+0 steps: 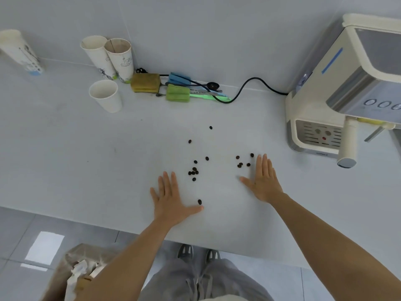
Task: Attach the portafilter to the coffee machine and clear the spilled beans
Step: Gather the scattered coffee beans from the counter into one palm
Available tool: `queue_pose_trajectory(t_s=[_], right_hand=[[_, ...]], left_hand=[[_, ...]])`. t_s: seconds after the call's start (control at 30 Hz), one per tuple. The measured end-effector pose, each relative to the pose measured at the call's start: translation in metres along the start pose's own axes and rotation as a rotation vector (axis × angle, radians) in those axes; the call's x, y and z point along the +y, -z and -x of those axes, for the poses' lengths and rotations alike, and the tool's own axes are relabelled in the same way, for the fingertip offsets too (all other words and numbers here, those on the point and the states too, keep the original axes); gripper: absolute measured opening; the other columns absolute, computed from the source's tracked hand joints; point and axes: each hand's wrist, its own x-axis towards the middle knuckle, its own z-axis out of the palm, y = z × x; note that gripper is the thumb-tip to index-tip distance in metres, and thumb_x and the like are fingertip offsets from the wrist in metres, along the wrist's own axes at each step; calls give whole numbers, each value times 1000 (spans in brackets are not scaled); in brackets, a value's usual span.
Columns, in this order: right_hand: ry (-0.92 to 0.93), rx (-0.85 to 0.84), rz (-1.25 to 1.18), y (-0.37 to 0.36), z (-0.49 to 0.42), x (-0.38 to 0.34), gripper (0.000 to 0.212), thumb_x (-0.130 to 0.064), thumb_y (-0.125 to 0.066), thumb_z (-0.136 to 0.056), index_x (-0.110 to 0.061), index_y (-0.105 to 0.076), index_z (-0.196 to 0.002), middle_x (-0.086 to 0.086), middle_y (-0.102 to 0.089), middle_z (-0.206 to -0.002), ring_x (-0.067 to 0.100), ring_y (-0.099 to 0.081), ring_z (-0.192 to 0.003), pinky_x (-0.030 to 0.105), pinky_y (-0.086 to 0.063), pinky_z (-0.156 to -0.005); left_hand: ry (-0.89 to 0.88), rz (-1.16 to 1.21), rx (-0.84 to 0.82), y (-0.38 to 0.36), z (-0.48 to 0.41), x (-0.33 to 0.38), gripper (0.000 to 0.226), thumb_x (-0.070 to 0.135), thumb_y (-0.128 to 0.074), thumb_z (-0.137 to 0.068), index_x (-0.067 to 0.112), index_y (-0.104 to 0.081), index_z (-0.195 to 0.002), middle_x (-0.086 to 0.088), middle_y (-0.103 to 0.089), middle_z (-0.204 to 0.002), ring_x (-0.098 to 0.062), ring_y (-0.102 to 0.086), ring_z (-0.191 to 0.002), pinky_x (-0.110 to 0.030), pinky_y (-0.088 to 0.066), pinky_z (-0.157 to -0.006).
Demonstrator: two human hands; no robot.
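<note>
Several dark coffee beans [193, 170] lie scattered on the white counter [86, 159] in front of me. My left hand [170, 199] rests flat and open on the counter just left of the beans, its thumb tip beside one bean [199, 201]. My right hand [265, 181] lies flat and open to the right, fingertips next to a small cluster of beans [240, 164]. The cream coffee machine [338, 88] stands at the right. A cream portafilter handle [349, 142] sticks out from under its brew head.
Paper cups [106, 95] stand at the back left by the wall, next to sponges [145, 82], brushes and a black power cord [249, 85]. A brown bin [71, 274] with crumpled paper sits on the floor below the counter edge.
</note>
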Motion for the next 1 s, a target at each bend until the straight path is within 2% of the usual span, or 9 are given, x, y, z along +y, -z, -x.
queue_pose_trajectory(t_s=[0.23,0.43,0.53,1.0], right_hand=[[-25,-13,-10,-12,-8,-2,90,-57,-33,-91,-7,22,-143,10,23,-155,22,18,-144,36,6,-120],[-1,-8,76,-11,-27,-9,80,-52,-24,-95,-6,21,-142,11,22,-155,24,18,-144,36,6,-120],[18,-10,107,-10,-40,-14,77,-51,-20,-96,-6,22,-142,11,22,-155,24,19,-143,37,6,-120],[171,-37,189,3,-91,-52,75,-52,-16,-95,-8,22,-142,8,24,-154,19,22,-143,33,12,-117]], left_hand=[[-29,-5,17,2,-20,19,128,76,-50,-67,7,26,-143,-11,28,-154,-25,26,-142,-43,13,-116],[-107,-94,12,13,-54,27,120,77,-40,-73,6,31,-139,-9,27,-154,-20,23,-143,-41,13,-117],[-147,-123,20,19,-73,33,116,75,-37,-76,4,26,-142,-8,26,-155,-19,21,-144,-42,12,-117],[-455,-294,-1,51,-163,72,103,68,-33,-83,4,18,-145,-6,18,-157,-15,14,-146,-39,10,-118]])
